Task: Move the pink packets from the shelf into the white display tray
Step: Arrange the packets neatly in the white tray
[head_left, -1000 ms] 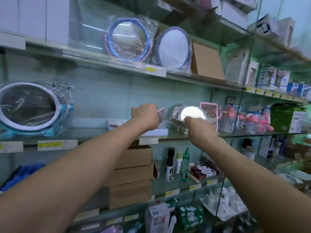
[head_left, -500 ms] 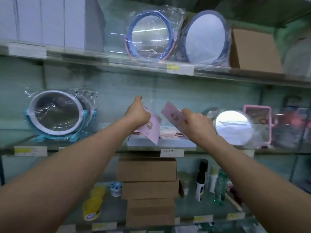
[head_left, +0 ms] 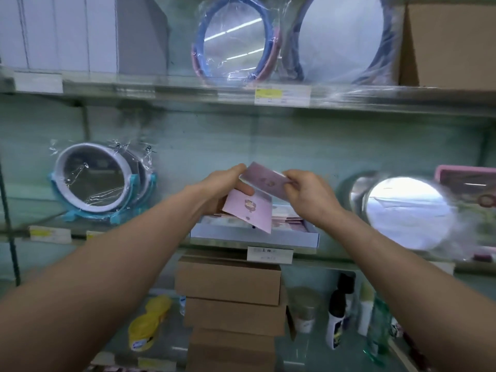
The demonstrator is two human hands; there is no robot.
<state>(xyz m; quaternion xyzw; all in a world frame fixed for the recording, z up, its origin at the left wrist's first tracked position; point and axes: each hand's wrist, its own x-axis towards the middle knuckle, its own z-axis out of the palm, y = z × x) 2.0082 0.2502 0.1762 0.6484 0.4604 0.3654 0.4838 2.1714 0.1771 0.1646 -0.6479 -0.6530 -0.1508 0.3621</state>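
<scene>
A flat white display tray (head_left: 255, 238) sits on the middle glass shelf, with several pink packets (head_left: 288, 221) lying in it. My left hand (head_left: 222, 186) holds one pink packet (head_left: 248, 210) that hangs tilted over the tray. A second pink packet (head_left: 268, 181) is pinched in my right hand (head_left: 308, 196), raised and slanted just above the first. My left fingertips also touch the upper packet's left edge. The two hands are close together above the tray.
A plastic-wrapped round mirror on a teal stand (head_left: 99, 181) is left of the tray, and a bright round mirror (head_left: 408, 210) is to its right. Wrapped mirrors (head_left: 236, 41) stand on the shelf above. Stacked cardboard boxes (head_left: 230, 299) and bottles (head_left: 338, 318) fill the shelf below.
The view swung so the tray is now centred. My hands lifted a pink packet each and have come together over the tray, the right packet now above the left one.
</scene>
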